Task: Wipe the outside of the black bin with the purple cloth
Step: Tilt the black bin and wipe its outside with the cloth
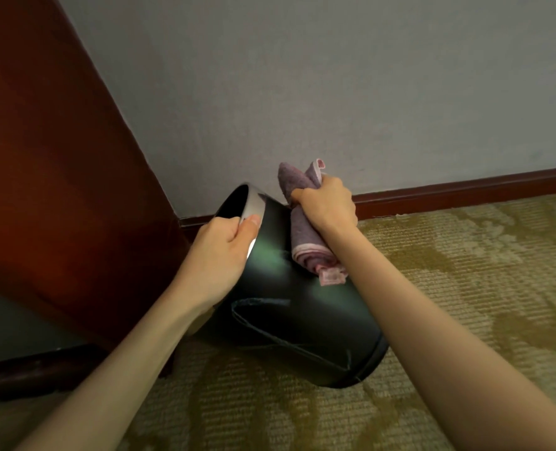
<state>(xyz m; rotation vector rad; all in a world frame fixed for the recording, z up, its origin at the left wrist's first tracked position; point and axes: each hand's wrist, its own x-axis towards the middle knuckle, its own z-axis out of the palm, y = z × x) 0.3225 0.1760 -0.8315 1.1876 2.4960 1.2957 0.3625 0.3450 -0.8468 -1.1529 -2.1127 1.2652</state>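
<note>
The black bin (296, 314) is tipped over, its open mouth with a silver rim pointing up and to the left, its base low on the carpet at the right. My left hand (219, 252) grips the silver rim, thumb on the outside. A rolled purple cloth (306, 239) with a pink edge lies against the bin's upper side near the rim. My right hand (327, 206) grips the cloth around its middle, so both ends stick out above and below the fist.
A dark red wooden panel (58, 190) stands close on the left, touching the bin's side of the corner. The grey wall (335, 92) with a brown skirting board (465, 190) runs behind. Patterned green-yellow carpet (465, 288) covers the floor to the right and front.
</note>
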